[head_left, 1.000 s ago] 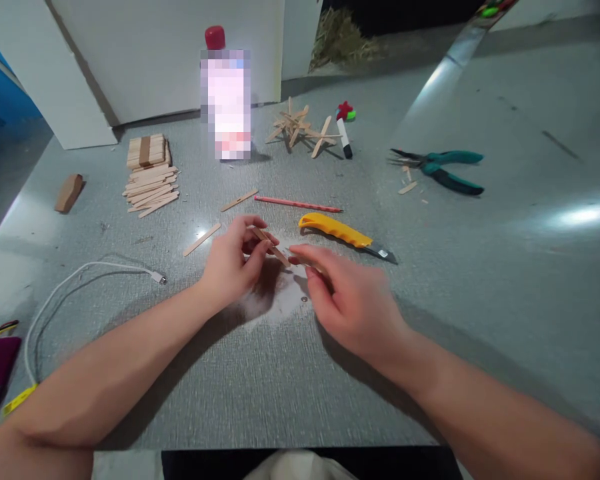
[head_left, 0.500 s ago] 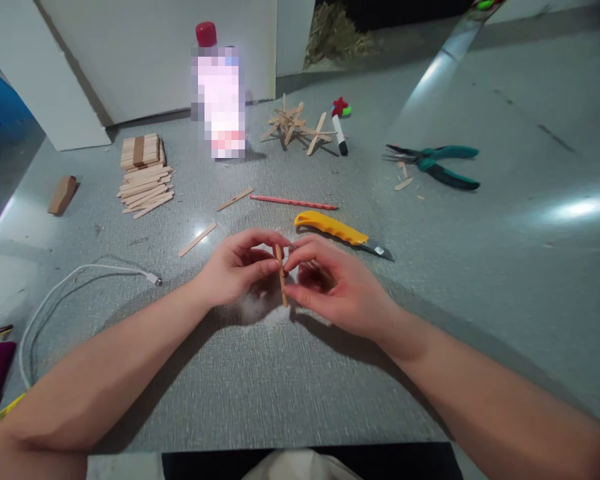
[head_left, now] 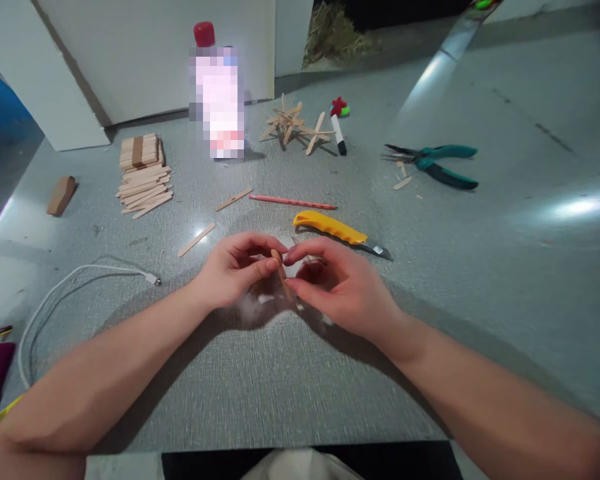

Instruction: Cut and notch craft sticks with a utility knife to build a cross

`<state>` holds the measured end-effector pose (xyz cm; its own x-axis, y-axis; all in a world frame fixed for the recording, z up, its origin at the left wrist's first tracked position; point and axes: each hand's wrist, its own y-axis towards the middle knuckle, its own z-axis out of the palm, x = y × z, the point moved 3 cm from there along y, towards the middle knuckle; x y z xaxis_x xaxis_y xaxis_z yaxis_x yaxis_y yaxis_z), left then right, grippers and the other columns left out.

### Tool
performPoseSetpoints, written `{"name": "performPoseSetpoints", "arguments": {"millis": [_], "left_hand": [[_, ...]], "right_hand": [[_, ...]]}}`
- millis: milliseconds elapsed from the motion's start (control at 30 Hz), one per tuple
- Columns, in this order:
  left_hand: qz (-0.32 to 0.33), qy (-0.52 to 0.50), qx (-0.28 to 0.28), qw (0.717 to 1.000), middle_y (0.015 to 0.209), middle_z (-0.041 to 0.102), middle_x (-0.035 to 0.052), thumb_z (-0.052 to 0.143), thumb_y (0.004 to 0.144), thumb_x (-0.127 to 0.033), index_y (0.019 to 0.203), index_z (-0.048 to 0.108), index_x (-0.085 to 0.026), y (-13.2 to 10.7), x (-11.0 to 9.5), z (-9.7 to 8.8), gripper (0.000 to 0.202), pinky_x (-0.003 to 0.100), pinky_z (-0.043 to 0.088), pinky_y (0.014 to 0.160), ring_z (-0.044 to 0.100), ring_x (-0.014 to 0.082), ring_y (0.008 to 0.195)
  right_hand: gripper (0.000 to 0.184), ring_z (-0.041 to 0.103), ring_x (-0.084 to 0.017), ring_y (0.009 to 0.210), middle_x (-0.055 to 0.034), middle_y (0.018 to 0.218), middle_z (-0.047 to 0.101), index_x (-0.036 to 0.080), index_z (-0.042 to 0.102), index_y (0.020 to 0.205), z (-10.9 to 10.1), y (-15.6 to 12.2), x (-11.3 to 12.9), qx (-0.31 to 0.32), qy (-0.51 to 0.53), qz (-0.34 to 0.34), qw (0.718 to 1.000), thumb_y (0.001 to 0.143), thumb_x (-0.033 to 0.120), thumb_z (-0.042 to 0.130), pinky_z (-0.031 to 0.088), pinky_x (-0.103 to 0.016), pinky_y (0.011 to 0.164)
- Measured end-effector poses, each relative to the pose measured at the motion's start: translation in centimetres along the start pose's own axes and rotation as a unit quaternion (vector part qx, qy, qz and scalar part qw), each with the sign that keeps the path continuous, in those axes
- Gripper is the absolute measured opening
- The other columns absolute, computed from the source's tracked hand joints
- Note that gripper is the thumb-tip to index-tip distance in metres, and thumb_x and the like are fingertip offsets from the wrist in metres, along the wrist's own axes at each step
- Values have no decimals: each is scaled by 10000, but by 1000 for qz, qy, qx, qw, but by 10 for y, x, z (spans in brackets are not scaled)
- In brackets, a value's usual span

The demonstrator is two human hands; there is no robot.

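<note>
Both hands (head_left: 285, 273) pinching wooden stick (head_left: 281, 272)

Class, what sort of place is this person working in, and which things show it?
Likely a makeshift craft workspace: a stack of wooden craft sticks, a yellow utility knife and green-handled pliers lie on the grey surface.

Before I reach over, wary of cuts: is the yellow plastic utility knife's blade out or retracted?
Out: a grey metal blade juts from the yellow utility knife.
</note>
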<state>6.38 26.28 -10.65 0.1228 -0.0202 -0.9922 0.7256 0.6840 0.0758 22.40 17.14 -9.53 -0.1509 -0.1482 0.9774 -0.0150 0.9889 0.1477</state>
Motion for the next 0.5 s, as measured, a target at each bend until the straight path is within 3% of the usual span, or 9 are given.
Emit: {"name": "performPoseSetpoints", "arguments": {"millis": [167,267,333,400,500], "left_hand": [[15,112,-71,991,869,681,19,684,909,-260,1061,709,-194,-2,-1,-5,168,202,528,634,635,94,716],[28,177,-91,980,936,694,25,641,883,-164,1139,704,-207,-1,0,-8,267,226,545,726,654,111,819],[36,215,-84,972,983,709,39,615,857,-115,1077,729,-201,1,2,-10,263,251,548,773,668,130,882],[41,249,-69,965,1042,720,61,596,854,-100,986,750,-189,2,1,-11,222,285,552,824,678,151,939],[42,290,-35,956,1145,714,95,623,886,-153,1029,756,-181,4,-2,-9,197,333,567,848,691,171,947]], "right_hand": [[390,714,-194,881,-37,1098,601,290,516,1195,-10,0,3,40,57,44,997,862,282,720,614,-348,718],[612,713,-246,1053,-66,1212,615,291,516,1228,-16,2,3,99,111,89,985,726,267,866,632,-396,878],[709,720,-242,1058,-55,1203,645,299,536,1232,-19,5,1,119,131,109,978,643,215,921,633,-400,916],[675,746,-229,988,-37,1122,687,287,584,1208,-21,7,-1,109,134,125,977,630,193,920,648,-383,872],[392,757,-191,779,-14,928,725,251,664,1063,-24,10,-8,55,121,136,982,725,261,863,658,-357,745]]}}
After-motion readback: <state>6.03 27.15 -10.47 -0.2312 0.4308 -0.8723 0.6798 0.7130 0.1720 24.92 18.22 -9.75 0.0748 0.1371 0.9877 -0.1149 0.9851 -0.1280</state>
